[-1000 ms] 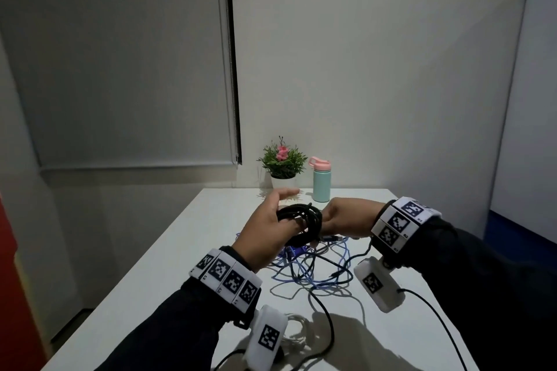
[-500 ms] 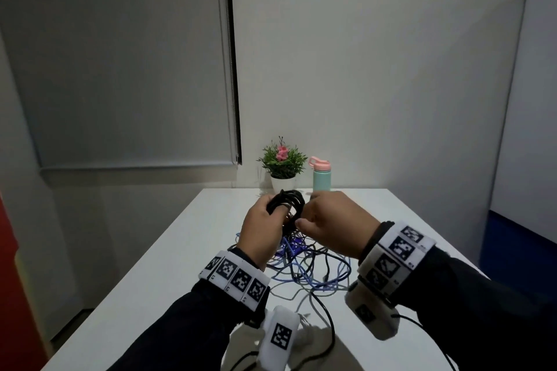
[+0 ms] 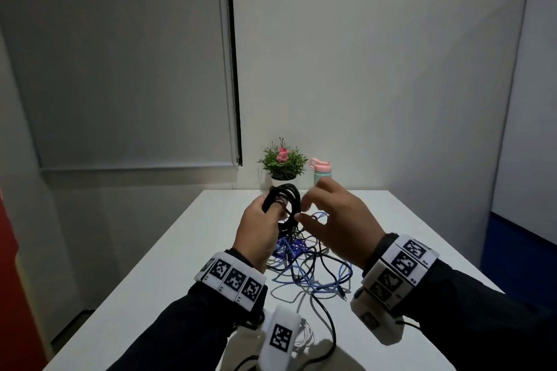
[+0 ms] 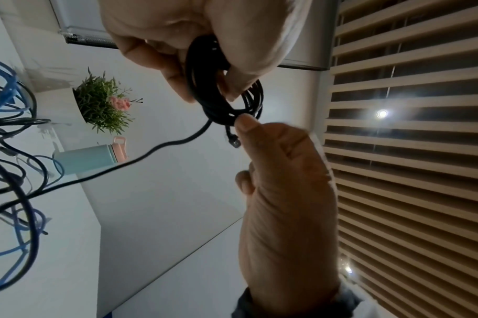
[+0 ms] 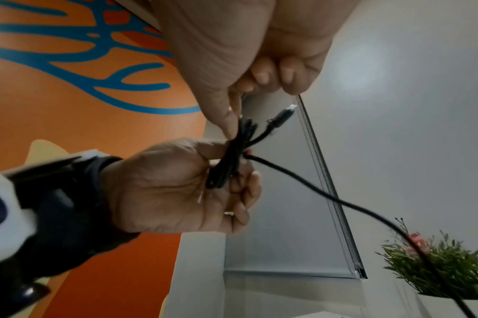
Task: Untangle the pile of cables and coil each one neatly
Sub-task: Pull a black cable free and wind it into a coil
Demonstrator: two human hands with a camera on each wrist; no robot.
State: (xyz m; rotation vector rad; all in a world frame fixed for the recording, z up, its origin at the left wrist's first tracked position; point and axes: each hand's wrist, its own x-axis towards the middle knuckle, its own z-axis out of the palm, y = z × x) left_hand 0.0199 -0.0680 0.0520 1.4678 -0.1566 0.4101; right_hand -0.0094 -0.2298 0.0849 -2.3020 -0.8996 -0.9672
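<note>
A black cable coil (image 3: 286, 200) is held upright above the white table (image 3: 180, 250) in my left hand (image 3: 271, 209), whose fingers curl through its loops. In the left wrist view the left hand's fingers (image 4: 178, 81) wrap round the coil (image 4: 205, 90). My right hand (image 3: 301, 211) meets the coil from the right, its thumb tip (image 5: 232, 124) pinching the strands beside a loose plug end (image 5: 283, 115). A black tail (image 4: 161, 144) trails from the coil down to the tangle of blue and black cables (image 3: 301, 265) lying under both hands.
A small potted plant (image 3: 283, 161) and a teal bottle with a pink lid (image 3: 322, 174) stand at the table's far edge by the wall. A white cable (image 3: 306, 337) lies near the front edge under my left wrist. The window blind (image 3: 120, 69) hangs at the left.
Both hands have lifted the black coil higher and turned it upright. The right hand has shifted from the coil's right side to its near edge, with its fingers looser.
</note>
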